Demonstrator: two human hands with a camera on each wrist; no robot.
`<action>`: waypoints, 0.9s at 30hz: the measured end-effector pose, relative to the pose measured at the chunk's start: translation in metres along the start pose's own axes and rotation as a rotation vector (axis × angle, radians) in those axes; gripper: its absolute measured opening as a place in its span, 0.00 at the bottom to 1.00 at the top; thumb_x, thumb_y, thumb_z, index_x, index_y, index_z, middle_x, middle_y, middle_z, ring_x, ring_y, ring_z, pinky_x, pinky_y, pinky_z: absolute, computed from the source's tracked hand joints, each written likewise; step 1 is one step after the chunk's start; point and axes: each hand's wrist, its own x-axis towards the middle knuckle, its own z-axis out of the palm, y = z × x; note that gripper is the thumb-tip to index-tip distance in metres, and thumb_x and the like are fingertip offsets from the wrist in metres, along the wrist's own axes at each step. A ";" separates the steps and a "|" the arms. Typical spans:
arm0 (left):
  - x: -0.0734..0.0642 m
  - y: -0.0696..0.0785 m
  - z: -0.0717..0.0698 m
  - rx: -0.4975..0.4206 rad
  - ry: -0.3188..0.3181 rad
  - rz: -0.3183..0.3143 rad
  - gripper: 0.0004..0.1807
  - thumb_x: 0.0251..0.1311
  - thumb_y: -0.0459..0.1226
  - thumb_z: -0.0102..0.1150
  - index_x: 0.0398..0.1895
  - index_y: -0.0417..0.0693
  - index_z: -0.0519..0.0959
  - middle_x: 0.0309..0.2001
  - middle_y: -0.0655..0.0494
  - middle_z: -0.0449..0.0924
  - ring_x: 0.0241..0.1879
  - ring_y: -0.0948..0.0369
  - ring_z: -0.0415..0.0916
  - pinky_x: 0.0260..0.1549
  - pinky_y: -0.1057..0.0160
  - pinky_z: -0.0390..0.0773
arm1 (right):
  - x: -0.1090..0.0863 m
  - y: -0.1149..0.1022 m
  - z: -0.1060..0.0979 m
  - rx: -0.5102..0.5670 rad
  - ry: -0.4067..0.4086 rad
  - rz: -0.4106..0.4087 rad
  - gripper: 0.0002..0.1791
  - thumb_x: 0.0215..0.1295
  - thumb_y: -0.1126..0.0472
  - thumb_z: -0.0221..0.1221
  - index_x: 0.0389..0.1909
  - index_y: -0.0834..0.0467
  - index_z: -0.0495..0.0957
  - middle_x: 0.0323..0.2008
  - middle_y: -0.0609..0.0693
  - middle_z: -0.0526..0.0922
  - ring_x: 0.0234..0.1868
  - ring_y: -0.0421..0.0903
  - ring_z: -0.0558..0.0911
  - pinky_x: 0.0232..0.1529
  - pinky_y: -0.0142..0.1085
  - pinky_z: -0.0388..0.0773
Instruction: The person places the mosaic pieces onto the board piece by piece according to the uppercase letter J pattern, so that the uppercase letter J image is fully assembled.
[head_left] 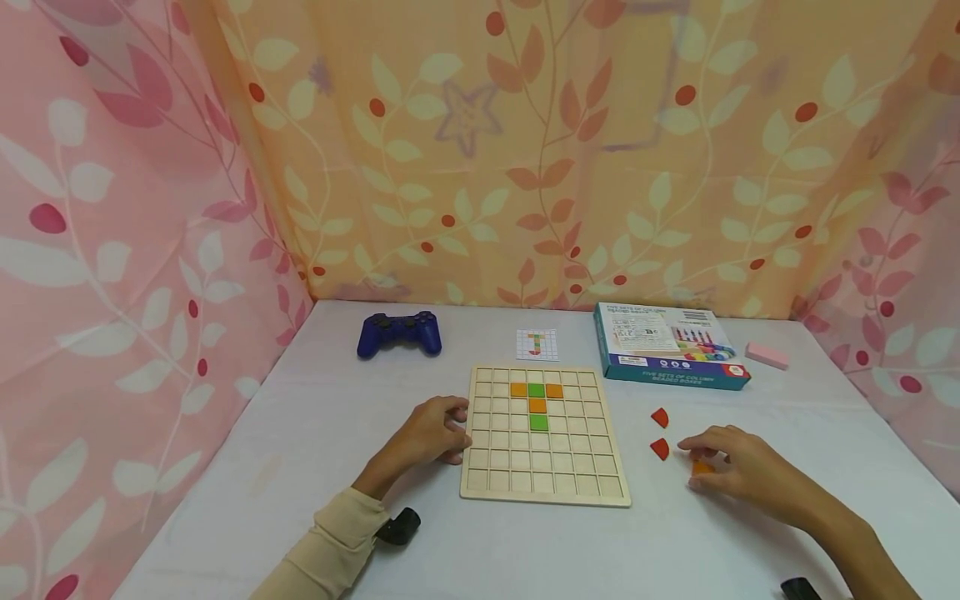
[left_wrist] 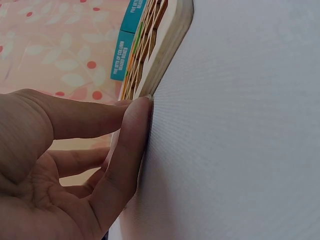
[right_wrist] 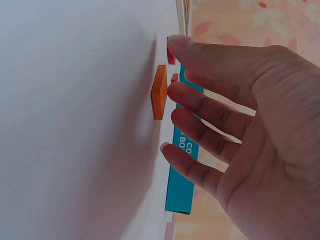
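Note:
A pale wooden grid board (head_left: 545,459) lies on the table with orange and green square tiles (head_left: 538,422) set in a T shape in its upper rows. Against the board's left edge are the fingertips of my left hand (head_left: 431,429), loosely bent. To the right of the board, my right hand (head_left: 738,467) hovers with spread fingers over a loose orange square tile (right_wrist: 159,93). One fingertip is right at that tile in the right wrist view. Just left of this hand lie two red wedge pieces, an upper one (head_left: 660,417) and a lower one (head_left: 659,449).
Behind the board stands a small grid card (head_left: 537,344) with a coloured pattern. A blue game controller (head_left: 399,333) is at the back left. At the back right lie a teal and white box (head_left: 671,346) and a pink block (head_left: 767,355). Patterned curtains (head_left: 540,150) enclose the table.

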 end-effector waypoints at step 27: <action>-0.001 0.001 0.000 0.003 -0.003 -0.007 0.36 0.60 0.24 0.69 0.73 0.32 0.70 0.57 0.44 0.77 0.42 0.58 0.82 0.31 0.61 0.92 | -0.010 0.019 0.000 -0.100 0.064 -0.024 0.22 0.60 0.57 0.76 0.55 0.53 0.87 0.46 0.43 0.86 0.47 0.46 0.82 0.46 0.37 0.89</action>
